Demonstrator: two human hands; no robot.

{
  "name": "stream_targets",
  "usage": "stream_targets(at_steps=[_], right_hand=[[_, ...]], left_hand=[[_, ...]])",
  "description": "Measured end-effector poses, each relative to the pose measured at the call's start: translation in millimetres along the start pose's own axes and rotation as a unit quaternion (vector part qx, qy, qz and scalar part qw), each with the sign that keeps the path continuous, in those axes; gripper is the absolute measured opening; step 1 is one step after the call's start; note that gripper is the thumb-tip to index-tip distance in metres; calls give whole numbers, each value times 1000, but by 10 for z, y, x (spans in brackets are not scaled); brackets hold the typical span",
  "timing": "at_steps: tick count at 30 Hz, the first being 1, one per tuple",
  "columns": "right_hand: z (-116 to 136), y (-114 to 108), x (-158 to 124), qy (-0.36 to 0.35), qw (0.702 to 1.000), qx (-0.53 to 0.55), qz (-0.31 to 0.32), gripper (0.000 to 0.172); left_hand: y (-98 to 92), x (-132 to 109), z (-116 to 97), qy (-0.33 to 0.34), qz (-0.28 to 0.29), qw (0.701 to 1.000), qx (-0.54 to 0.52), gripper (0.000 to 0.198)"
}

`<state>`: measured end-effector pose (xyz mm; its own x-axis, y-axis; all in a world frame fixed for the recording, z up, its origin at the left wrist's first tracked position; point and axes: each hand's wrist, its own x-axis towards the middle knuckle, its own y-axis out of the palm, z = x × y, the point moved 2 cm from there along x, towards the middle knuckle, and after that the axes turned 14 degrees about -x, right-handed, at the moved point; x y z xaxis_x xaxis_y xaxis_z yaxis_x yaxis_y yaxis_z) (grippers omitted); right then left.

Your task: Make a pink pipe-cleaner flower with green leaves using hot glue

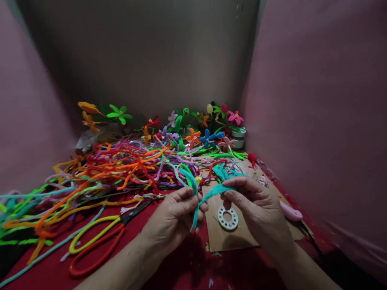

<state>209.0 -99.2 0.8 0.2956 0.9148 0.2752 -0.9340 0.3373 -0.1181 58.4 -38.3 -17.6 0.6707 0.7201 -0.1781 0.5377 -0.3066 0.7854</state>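
Observation:
Between the fingers of my left hand [178, 211] is the base of a pipe cleaner flower, with teal petals and a small yellow center [198, 179]. My right hand [252, 201] pinches the outer end of one teal pipe cleaner petal [214, 191], which stretches from the left hand toward the right. Another teal petal [189, 177] curves up above my left hand. Behind the right hand lie more teal pieces [222, 172] on a cardboard sheet [217, 237]. Below the hands, a white ring with holes [227, 218] rests on that cardboard.
Scissors with yellow and red handles [98, 249] lie at the left on the red cloth [127, 274]. A large heap of colorful pipe cleaners [130, 163] spreads behind them. Finished flowers [207, 138] stand along the back. A pink corded tool [290, 211] sits at the right.

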Motion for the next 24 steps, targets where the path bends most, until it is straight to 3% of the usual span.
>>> stream_targets(at_steps=[6, 11, 24], right_hand=[[93, -44, 62, -49, 997, -63, -3, 10], [68, -4, 61, -35, 998, -47, 27, 9], [22, 107, 50, -3, 999, -21, -32, 10]], left_hand=[[-33, 20, 24, 9, -26, 998, 51, 8], [3, 0, 27, 8, -12, 996, 84, 11], [-39, 4, 72, -10, -26, 998, 48, 8]])
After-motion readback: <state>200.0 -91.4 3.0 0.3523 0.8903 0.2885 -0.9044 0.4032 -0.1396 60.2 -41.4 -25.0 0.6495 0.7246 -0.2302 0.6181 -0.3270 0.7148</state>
